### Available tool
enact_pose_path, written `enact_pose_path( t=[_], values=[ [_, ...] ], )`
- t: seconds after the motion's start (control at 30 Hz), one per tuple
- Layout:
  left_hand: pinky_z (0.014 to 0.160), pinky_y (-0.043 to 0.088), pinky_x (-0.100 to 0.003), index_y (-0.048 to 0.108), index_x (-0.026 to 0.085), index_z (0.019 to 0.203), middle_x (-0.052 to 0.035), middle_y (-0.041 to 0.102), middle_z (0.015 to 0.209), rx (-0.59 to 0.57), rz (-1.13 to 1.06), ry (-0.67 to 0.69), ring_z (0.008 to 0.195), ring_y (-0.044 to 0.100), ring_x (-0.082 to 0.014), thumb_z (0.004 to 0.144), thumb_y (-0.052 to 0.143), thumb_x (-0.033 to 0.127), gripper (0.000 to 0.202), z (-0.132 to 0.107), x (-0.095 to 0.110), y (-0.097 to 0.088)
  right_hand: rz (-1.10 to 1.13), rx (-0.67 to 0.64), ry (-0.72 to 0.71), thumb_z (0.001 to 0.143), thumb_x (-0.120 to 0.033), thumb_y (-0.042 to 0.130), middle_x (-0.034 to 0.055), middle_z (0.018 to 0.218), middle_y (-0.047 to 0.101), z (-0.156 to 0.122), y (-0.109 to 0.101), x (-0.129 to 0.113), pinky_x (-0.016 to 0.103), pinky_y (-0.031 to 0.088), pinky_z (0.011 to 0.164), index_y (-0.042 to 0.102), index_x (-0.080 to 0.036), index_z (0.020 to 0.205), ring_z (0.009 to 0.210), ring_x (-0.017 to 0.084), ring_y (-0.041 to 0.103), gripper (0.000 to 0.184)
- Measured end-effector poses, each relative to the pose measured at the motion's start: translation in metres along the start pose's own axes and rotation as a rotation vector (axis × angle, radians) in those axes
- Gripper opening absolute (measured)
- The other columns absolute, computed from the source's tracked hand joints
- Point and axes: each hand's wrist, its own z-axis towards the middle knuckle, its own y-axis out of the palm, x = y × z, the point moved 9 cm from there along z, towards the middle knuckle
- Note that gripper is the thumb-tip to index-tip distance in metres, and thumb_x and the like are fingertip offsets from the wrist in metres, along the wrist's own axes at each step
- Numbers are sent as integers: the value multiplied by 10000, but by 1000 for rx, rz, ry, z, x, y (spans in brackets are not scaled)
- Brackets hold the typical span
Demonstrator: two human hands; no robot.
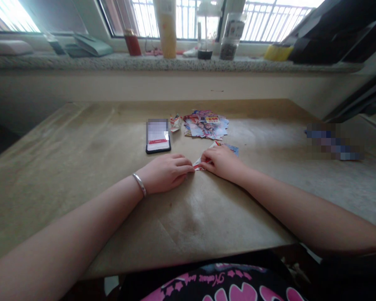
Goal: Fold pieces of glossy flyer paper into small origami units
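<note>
Both hands rest on a brown paper-covered table (81,167). My left hand (166,172), a silver bracelet on its wrist, has its fingers curled and pinches the left edge of a small colourful piece of printed paper (199,163). My right hand (223,162) presses and pinches the same paper from the right; most of the paper is hidden under its fingers. Just beyond lies a pile of colourful printed paper pieces (206,124). A phone (158,136) with its screen lit lies to the left of the pile.
A small torn scrap (175,123) lies between phone and pile. A blurred blue item (332,142) sits at the right. Behind the table runs a stone windowsill (113,62) with a yellow bottle (167,29), a red can (132,42), jars and a dark device.
</note>
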Motion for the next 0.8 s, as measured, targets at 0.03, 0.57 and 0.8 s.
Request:
enact_pose_path(
  t=[0.03, 0.57, 0.8],
  values=[
    [815, 495, -289, 630, 171, 1084, -75, 651, 1042, 1, -9, 0, 928, 574, -172, 892, 425, 158, 282, 0, 0, 0, -2, 1, 1, 841, -364, 611, 54, 804, 690, 0, 0, 0, 301, 327, 715, 658, -182, 789, 782, 187, 584, 194],
    [844, 496, -291, 670, 190, 1042, -50, 686, 1037, -44, -32, -9, 940, 601, -167, 902, 416, 157, 291, -5, -4, -6, 11, -4, -10, 843, -368, 610, 49, 787, 685, -2, -2, 2, 301, 321, 709, 655, -181, 766, 774, 184, 585, 207],
    [846, 499, -275, 687, 214, 1012, -34, 692, 1024, 0, -92, -39, 941, 609, -158, 845, 456, 119, 301, -6, -7, -8, 36, 18, -22, 835, -359, 623, 48, 764, 678, -3, -3, 1, 290, 328, 699, 657, -178, 757, 757, 174, 578, 200]
  ],
)
